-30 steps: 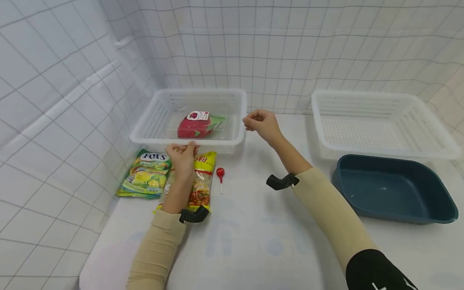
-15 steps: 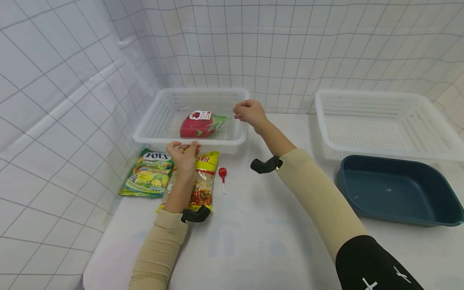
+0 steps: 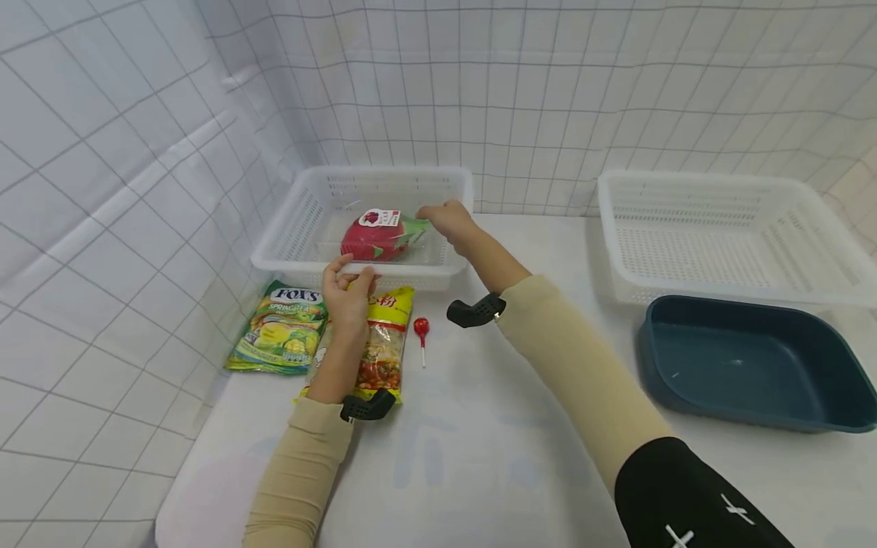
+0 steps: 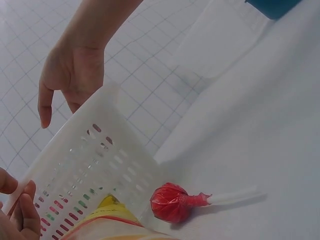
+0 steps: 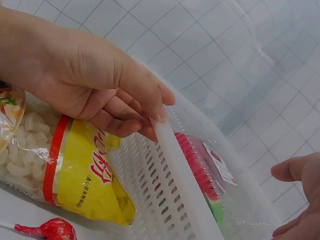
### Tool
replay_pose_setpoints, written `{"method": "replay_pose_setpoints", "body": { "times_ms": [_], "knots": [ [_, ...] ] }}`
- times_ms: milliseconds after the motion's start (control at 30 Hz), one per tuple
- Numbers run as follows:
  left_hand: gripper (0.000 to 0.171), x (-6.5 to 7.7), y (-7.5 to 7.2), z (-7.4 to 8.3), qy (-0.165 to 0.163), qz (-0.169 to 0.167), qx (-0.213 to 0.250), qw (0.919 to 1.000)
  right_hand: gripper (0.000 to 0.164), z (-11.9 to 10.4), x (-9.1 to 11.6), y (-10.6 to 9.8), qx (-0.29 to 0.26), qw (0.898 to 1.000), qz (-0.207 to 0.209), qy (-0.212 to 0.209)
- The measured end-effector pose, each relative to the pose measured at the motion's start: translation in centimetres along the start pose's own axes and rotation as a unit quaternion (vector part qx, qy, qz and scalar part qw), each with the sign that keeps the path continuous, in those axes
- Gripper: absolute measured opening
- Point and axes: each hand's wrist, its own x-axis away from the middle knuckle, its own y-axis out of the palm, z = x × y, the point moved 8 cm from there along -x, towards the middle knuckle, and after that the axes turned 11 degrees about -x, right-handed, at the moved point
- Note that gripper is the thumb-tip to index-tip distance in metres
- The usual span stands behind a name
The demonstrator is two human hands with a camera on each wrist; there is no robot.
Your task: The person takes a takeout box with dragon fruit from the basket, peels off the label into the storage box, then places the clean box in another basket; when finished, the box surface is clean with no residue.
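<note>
At the front rim of the left white basket (image 3: 418,272), my left hand (image 3: 348,303) pinches the edge between thumb and fingers, as the right wrist view also shows. Inside the basket a red dragon fruit (image 3: 372,241) with green tips lies in a clear plastic box with a white label. My right hand (image 3: 454,223) reaches over the basket's right side, its fingertips right at the fruit's green end. In the left wrist view that right hand (image 4: 75,72) hangs beyond the rim, thumb and fingers apart, holding nothing visible.
Below the basket lie a green Fox's candy bag (image 3: 281,329) and a yellow bag of white macaroni-like pieces (image 5: 90,172), partly under my left arm. A red lollipop (image 3: 421,327) lies beside them. At right stand another white basket (image 3: 726,285) and a dark blue tub (image 3: 747,415).
My right hand has moved left from beside the basket, over its right rim, and down towards the dragon fruit. My left hand stays at the front rim, its fingers shifted slightly inward.
</note>
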Motion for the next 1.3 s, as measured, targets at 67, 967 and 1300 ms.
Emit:
{"method": "replay_pose_setpoints", "body": {
  "times_ms": [67,967,1300],
  "knots": [
    [0.039,0.1,0.0,0.0,-0.001,-0.001,0.006,1.0,0.064,0.4,0.0,0.3,-0.006,1.0,0.004,0.018],
    [0.036,0.7,0.2,0.3,0.004,0.01,0.033,0.9994,0.075,3.5,-0.4,1.9,-0.14,0.982,0.039,0.122],
    [0.038,0.7,0.1,0.2,0.0,0.008,0.032,0.9994,0.081,3.2,-0.5,2.2,-0.172,0.981,0.015,0.084]
  ]
}}
